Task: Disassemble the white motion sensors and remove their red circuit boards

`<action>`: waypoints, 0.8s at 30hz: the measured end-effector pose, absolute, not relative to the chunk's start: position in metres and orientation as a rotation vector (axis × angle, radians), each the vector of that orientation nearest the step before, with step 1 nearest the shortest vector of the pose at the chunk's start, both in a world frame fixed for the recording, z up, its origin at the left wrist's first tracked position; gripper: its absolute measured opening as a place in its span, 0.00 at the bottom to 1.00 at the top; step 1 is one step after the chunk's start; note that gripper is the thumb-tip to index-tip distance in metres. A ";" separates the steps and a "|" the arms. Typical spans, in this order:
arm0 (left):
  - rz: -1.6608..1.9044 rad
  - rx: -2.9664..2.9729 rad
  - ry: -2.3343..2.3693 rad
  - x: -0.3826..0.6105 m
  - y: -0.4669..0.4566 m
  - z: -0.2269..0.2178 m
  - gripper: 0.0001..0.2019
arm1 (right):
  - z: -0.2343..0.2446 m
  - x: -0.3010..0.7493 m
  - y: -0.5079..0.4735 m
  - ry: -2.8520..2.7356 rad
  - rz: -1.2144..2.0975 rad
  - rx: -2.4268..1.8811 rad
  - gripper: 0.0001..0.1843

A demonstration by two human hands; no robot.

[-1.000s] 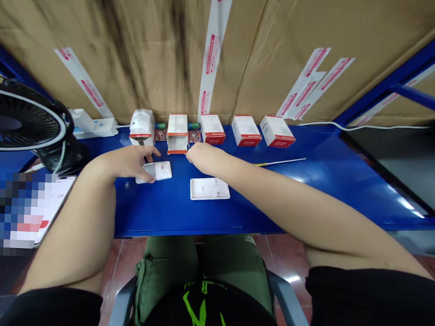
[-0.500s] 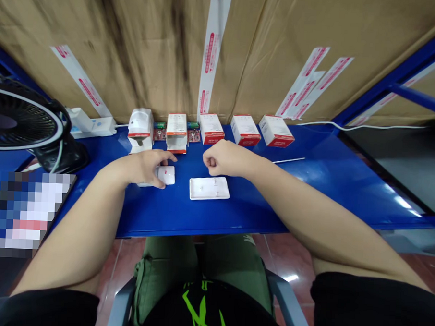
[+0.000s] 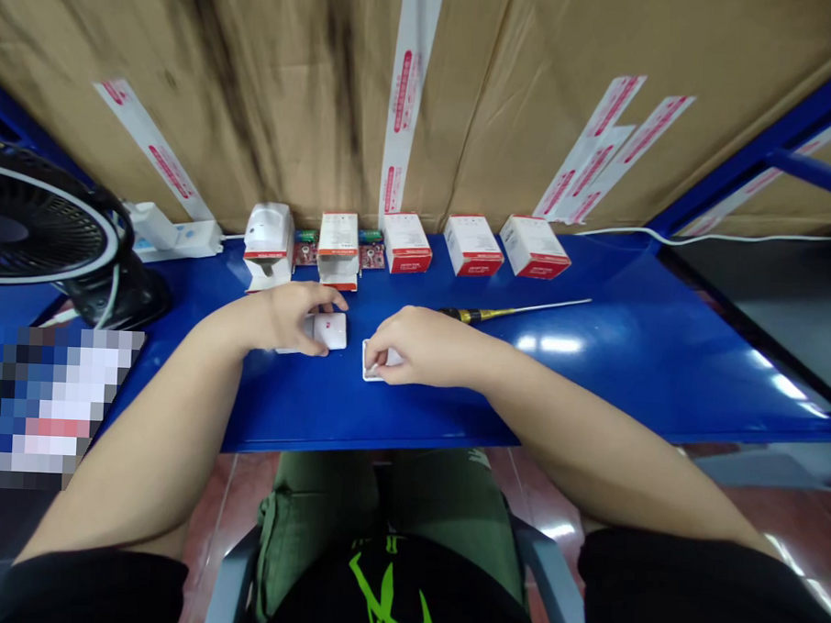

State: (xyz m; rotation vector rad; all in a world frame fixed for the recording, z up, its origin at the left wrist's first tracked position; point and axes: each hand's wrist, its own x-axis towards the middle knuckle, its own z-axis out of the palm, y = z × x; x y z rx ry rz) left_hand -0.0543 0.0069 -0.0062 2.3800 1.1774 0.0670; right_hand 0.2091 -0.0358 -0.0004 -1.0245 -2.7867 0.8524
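- The white cover (image 3: 332, 330) is loosely clasped on the blue table (image 3: 287, 407) by the left hand (image 3: 274, 314), thumb and fingers half spread.
- The white shell (image 3: 366, 363) is partly covered by the right hand (image 3: 428, 346), fingertips pinched; whether anything is held cannot be told.

1 black fan (image 3: 61, 227) stands beside a white power strip (image 3: 193, 239) near taped brown cardboard (image 3: 472, 103).

- Five boxes (image 3: 474, 247) along the back of the counter (image 3: 287, 416), circuit boards (image 3: 306, 254) between the leftmost three
- Screwdriver (image 3: 488, 314) before the right-hand boxes
- Cover (image 3: 332, 330) nearer the front, tray (image 3: 370, 363) right of it
- Fan (image 3: 54, 227) far left
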 end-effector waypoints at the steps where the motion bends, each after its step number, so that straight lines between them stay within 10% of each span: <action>1: 0.110 2.391 1.141 -0.054 0.006 -0.006 0.28 | 0.001 0.216 -0.034 -2.766 0.823 -0.997 0.09; 5: 0.401 2.466 0.921 -0.045 0.001 -0.005 0.20 | 0.006 0.253 -0.028 -2.713 0.642 -0.972 0.09; 12: 0.606 2.581 0.652 -0.005 -0.021 -0.023 0.19 | -0.013 0.285 -0.037 -2.699 0.678 -1.091 0.50; 24: 0.635 2.651 0.746 0.022 -0.035 -0.043 0.22 | -0.027 0.269 -0.046 -2.626 0.455 -1.113 0.38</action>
